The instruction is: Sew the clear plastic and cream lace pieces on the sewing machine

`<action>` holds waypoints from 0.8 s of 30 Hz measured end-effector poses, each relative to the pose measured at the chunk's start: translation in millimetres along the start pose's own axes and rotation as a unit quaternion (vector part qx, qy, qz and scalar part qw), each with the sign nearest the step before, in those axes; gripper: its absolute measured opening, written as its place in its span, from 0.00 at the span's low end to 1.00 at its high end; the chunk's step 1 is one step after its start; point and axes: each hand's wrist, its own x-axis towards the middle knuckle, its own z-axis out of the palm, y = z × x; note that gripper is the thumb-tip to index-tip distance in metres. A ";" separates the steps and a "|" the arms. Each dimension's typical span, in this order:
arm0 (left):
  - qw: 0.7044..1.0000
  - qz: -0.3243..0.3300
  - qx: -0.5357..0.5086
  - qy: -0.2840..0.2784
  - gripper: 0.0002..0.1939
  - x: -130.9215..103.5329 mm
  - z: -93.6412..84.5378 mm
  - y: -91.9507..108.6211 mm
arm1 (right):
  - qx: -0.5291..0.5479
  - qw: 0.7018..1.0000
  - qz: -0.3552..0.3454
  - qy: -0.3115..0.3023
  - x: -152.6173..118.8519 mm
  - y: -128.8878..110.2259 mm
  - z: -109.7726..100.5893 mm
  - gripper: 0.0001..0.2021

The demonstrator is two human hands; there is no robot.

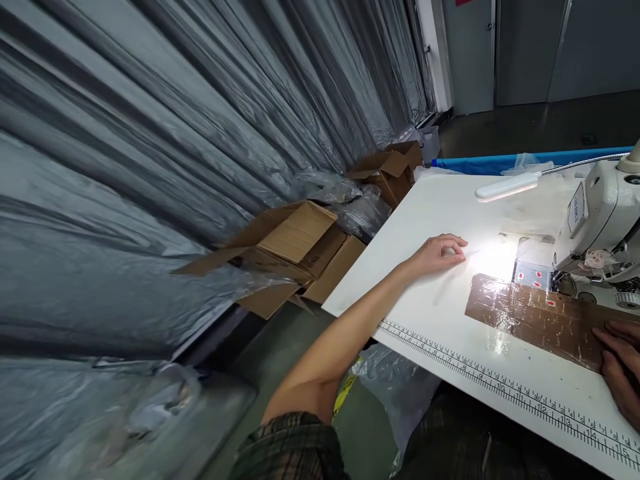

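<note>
My left hand [440, 255] hovers over or rests on the white table top, left of the bright light spot. Its thumb and a fingertip are pinched together; anything between them is too small to make out. At the right edge, my right hand [620, 357] lies with fingers spread on a brown, glossy, film-covered strip [540, 317], partly out of view. Along its upper edge the strip meets the sewing machine [593, 210] bed near the needle area. A small plate with red arrow marks [531, 275] sits beside the presser foot, which is partly hidden.
A ruler scale [480, 377] runs along the table's front edge. A white lamp [507, 187] on a flexible neck hangs above the table. Open cardboard boxes [300, 233] and clear plastic bags [367, 212] stand to the left, beside a grey curtain [150, 133].
</note>
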 end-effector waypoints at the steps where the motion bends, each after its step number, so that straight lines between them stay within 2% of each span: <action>1: 0.999 -0.008 -0.036 0.007 0.08 -1.1 0.9 1.0 | 0.004 1.000 0.005 0.002 -0.2 -0.6 0.1 0.16; 4: 0.990 -0.026 -0.139 0.008 0.15 -2.3 -1.6 9.9 | 0.027 1.000 0.013 -0.005 -2.6 0.8 -1.2 0.16; 6: 0.985 -0.020 -0.173 0.003 0.19 -3.9 -5.3 19.6 | 0.057 0.998 0.018 -0.007 -3.5 1.1 -4.3 0.15; 9: 0.990 0.012 -0.139 0.012 0.21 -10.5 -5.6 39.6 | 0.105 0.994 0.039 -0.002 1.3 -5.6 -12.7 0.13; 11: 0.996 0.029 -0.088 0.011 0.19 -17.6 2.1 57.2 | 0.141 0.988 0.065 -0.009 9.5 -14.9 -19.5 0.12; 12: 0.997 0.036 -0.071 -0.010 0.18 -21.7 8.7 67.1 | 0.166 0.982 0.086 -0.025 14.8 -20.0 -22.5 0.12; 14: 0.991 0.063 -0.055 -0.106 0.21 -29.9 25.7 87.8 | 0.228 0.959 0.146 -0.083 26.7 -29.0 -26.8 0.17; 16: 0.968 0.123 -0.028 -0.216 0.26 -36.1 43.5 106.0 | 0.289 0.921 0.211 -0.155 38.8 -34.2 -28.2 0.23; 17: 0.956 0.159 -0.002 -0.245 0.27 -37.5 50.8 112.8 | 0.303 0.906 0.237 -0.176 44.2 -35.1 -28.1 0.26; 18: 0.948 0.194 0.031 -0.250 0.26 -37.5 56.3 117.4 | 0.303 0.899 0.253 -0.191 49.0 -35.0 -27.7 0.28; 20: 0.943 0.243 0.097 -0.204 0.22 -32.5 61.8 119.6 | 0.286 0.897 0.264 -0.208 56.8 -33.4 -27.2 0.30; 22: 0.941 0.266 0.149 -0.147 0.19 -22.6 61.5 114.0 | 0.271 0.900 0.257 -0.224 62.6 -32.0 -27.3 0.30; 24: 0.935 0.275 0.189 -0.122 0.17 -10.6 59.6 104.2 | 0.262 0.904 0.244 -0.233 67.9 -32.4 -26.9 0.29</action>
